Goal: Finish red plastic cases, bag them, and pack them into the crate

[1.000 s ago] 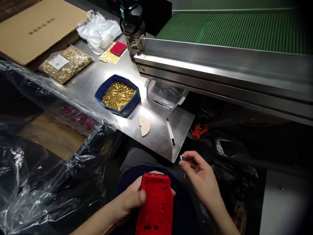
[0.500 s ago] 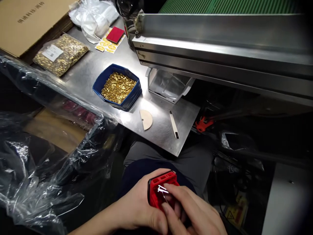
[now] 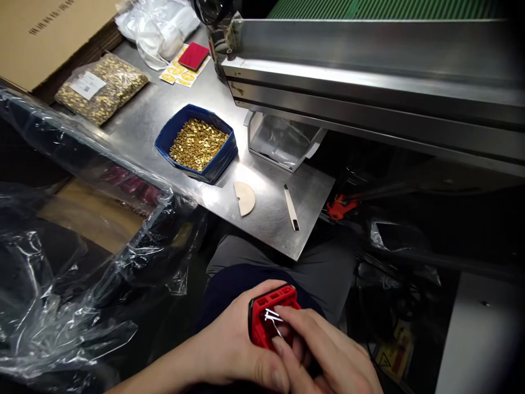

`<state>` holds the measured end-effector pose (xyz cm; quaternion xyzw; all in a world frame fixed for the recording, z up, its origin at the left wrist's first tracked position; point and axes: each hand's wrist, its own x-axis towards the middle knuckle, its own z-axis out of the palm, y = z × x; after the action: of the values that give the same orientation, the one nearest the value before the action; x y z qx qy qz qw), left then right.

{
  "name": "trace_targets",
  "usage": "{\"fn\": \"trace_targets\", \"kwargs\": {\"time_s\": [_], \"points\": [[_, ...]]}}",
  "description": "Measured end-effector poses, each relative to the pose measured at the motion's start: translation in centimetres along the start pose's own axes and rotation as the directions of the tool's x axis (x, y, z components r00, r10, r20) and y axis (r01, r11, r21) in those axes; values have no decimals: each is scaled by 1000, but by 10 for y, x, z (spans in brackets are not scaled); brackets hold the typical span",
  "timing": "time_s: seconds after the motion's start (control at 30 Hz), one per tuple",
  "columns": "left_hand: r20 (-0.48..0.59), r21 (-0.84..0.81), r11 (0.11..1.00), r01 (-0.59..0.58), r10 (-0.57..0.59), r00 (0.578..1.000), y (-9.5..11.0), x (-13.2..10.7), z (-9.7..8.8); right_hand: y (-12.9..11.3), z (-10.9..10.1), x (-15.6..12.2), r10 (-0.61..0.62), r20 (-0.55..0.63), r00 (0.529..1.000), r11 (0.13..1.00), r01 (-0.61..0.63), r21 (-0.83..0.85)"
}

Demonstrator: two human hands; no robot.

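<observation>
Low in the view, over my lap, my left hand [image 3: 241, 342] is wrapped round a red plastic part [image 3: 268, 302] with a black rim and small rectangular slots along its top edge. My right hand [image 3: 326, 350] reaches in from the right, thumb and forefinger pinching a small shiny metal piece [image 3: 272, 316] with thin bent legs, like a wire spring. That metal piece sits at the hollow inside of the red part. My fingers hide the lower portion of both.
On the metal table [image 3: 270, 219] are a blue bin [image 3: 223, 164] of small brass pieces, a cream half-disc [image 3: 245, 198], a white-handled tool [image 3: 291, 208] and a grey tray [image 3: 283, 139]. A bag of brass pieces [image 3: 102, 87] lies behind. A conveyor's metal side [image 3: 369, 82] borders the right.
The hands and the red part stay almost in place. The metal piece and fingers have shifted very slightly, and the whole view has moved a little.
</observation>
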<state>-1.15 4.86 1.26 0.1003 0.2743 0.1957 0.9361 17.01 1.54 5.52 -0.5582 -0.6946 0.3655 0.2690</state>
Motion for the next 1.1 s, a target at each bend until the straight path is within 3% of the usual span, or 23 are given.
{"fn": "trace_targets", "kwargs": {"time_s": [0.5, 0.77, 0.9, 1.0, 1.1], "points": [[-16, 120, 992, 38, -36, 999, 2, 4, 4, -2, -8, -1, -9, 22, 1000, 999, 8, 41], [32, 196, 980, 21, -27, 999, 2, 11, 3, -1, -3, 1, 2, 25, 1000, 997, -4, 77], [23, 175, 984, 29, -34, 999, 6, 13, 3, 0, -9, -1, 140, 5, 990, 980, -140, 141], [59, 144, 990, 1, -9, 998, 9, 14, 3, 3, -17, -4, 314, -118, 942, 943, -295, 154], [74, 146, 989, -20, 9, 997, 10, 14, 0, 10, -24, -6, 357, -173, 918, 934, -344, 101]]}}
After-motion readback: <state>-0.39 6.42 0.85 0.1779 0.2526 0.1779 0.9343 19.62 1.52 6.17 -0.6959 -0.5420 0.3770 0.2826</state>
